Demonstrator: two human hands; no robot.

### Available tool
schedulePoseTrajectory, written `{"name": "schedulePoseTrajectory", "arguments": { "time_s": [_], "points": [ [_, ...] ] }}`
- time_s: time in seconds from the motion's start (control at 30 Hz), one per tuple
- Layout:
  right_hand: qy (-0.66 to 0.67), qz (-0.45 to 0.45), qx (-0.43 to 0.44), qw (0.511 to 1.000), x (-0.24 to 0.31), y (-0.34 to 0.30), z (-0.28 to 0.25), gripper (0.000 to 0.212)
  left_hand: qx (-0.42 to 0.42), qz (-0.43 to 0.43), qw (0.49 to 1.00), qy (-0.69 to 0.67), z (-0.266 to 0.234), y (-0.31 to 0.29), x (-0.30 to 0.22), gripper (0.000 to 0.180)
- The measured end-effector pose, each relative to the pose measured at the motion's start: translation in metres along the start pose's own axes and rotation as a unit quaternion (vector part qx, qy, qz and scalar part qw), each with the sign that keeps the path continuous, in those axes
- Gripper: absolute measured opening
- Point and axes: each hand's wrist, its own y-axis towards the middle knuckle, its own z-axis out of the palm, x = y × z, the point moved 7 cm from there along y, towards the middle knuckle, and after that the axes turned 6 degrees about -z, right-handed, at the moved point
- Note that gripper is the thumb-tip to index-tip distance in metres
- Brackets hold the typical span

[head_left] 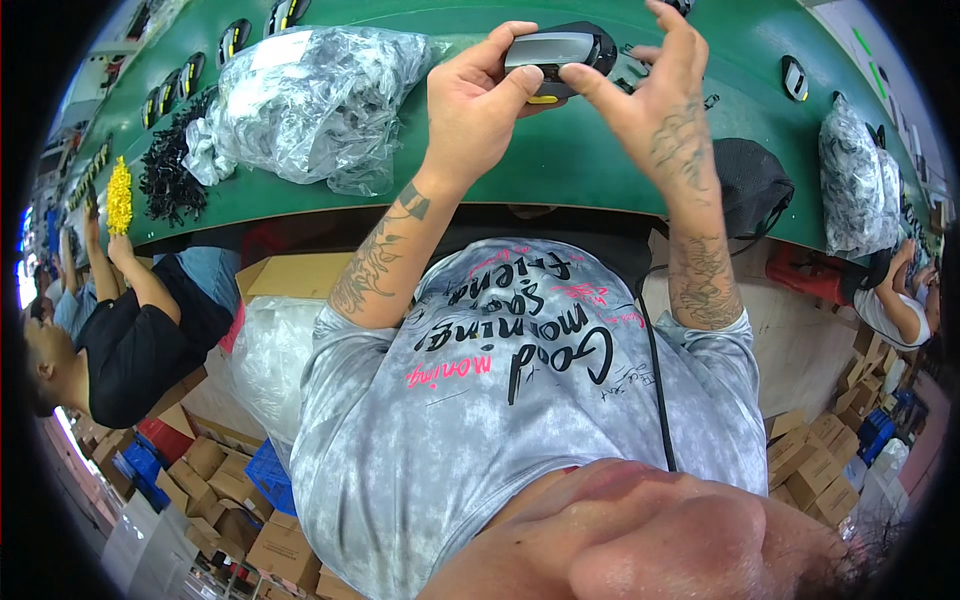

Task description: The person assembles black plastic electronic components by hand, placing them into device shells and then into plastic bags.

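My left hand (468, 115) is closed round one end of a rounded grey-and-black plastic housing (555, 50) with a yellow strip low on its near side. Held up over the green table, the housing has its thumb against the near side. My right hand (655, 110) is at the other end; its thumb tip touches the housing's near side while its fingers are spread and raised. Small dark parts (628, 72) lie on the table behind that hand, partly hidden by it.
A clear bag of grey parts (315, 105) lies left on the green table (560, 170), beside black parts (175, 165) and yellow parts (119, 195). Similar housings (235, 40) line the far left. A black cloth-like bundle (750, 185) lies right. Co-workers sit at both sides.
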Motion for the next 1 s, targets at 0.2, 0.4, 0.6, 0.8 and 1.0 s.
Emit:
{"name": "schedulePoseTrajectory", "arguments": {
  "time_s": [0.2,0.4,0.6,0.8,1.0],
  "points": [
    [0.394,0.119,0.126,0.902,-0.029,-0.004,0.04,0.071,0.012,0.008,0.999,-0.048,0.016,0.0,-0.012,0.043],
    [0.387,0.088,0.053,0.916,-0.037,-0.011,0.042,0.074,0.007,-0.014,1.0,0.015,0.007,0.0,-0.007,0.045],
    [0.457,0.004,0.077,0.886,-0.042,-0.007,0.033,0.078,0.03,-0.12,0.982,-0.143,0.001,0.006,-0.007,0.045],
    [0.575,0.126,0.068,0.805,-0.044,-0.011,0.057,0.053,0.009,0.142,0.893,0.427,0.028,-0.01,-0.049,0.068],
    [0.694,0.273,0.066,0.663,-0.068,-0.027,0.074,0.04,0.05,0.22,0.83,0.51,0.038,0.002,-0.04,0.064]
  ]
}}
